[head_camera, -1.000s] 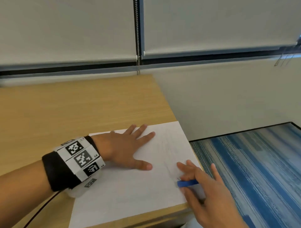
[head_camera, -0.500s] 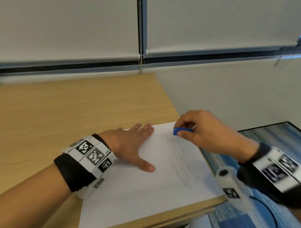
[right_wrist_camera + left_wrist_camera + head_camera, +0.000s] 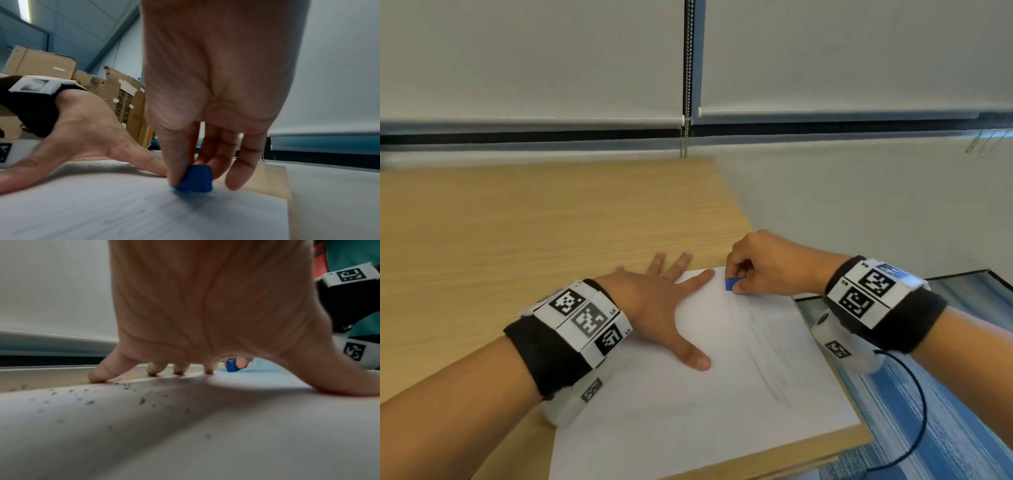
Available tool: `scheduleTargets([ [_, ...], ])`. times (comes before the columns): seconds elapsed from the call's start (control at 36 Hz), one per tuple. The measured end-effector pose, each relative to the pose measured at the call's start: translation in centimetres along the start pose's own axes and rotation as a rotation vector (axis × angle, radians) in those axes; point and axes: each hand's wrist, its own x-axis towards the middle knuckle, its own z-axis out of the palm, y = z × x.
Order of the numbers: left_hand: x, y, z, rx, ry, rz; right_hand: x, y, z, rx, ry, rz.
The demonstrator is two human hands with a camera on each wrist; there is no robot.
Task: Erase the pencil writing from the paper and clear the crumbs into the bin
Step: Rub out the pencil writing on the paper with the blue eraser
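Pale roller blinds (image 3: 530, 58) and a bead chain (image 3: 687, 68) behind; wood-grain surface (image 3: 517, 219) with its right edge over blue striped carpet (image 3: 962, 428). White paper (image 3: 688, 411) lies at the surface's near right corner. Left hand (image 3: 654, 305) spread flat, palm down, fingers straight, pinning the sheet at its far left part; fingertips reach past the paper's far edge onto the wood. Right hand (image 3: 767, 263), grip closed tight: thumb and fingers pinch a small blue eraser (image 3: 732, 283), its lower face pressed to the paper at the far edge, just beside the left index finger. Change over the last second: the right hand was at the near right edge of the sheet with the eraser, then swung up to the far edge, where it now sits lower and closer to the left hand. Reads as a fresh stroke starting at the top of the marks. Faint pencil lines (image 3: 767, 346) remain, running from the eraser toward the near right corner, so erasing looks only partly done. Dark crumbs (image 3: 123, 395) scattered on the paper under and left of the left palm, in the left wrist view. No bin in any view; clearing not yet begun. Cardboard boxes (image 3: 115, 97) stand behind the left hand in the right wrist view.
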Motion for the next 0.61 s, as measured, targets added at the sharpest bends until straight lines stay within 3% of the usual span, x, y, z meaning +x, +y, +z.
scheduleTargets([
  [0.06, 0.1, 0.0, 0.1, 0.001, 0.003, 0.001, 0.1, -0.1, -0.3, 0.01, -0.035, -0.013],
  [0.22, -0.2, 0.1, -0.1, 0.018, 0.003, -0.001, 0.9, 0.1, -0.4, -0.002, 0.043, 0.024],
  [0.39, -0.2, 0.2, -0.2, 0.02, -0.009, -0.005, 0.5, -0.3, -0.8, 0.004, -0.109, -0.034],
  [0.53, -0.2, 0.2, -0.1, 0.023, -0.01, -0.006, 1.6, 0.7, -1.1, -0.07, 0.041, 0.008],
  [0.61, -0.2, 0.2, -0.2, 0.022, -0.018, -0.009, 1.3, 0.6, -0.9, 0.021, -0.055, -0.002],
])
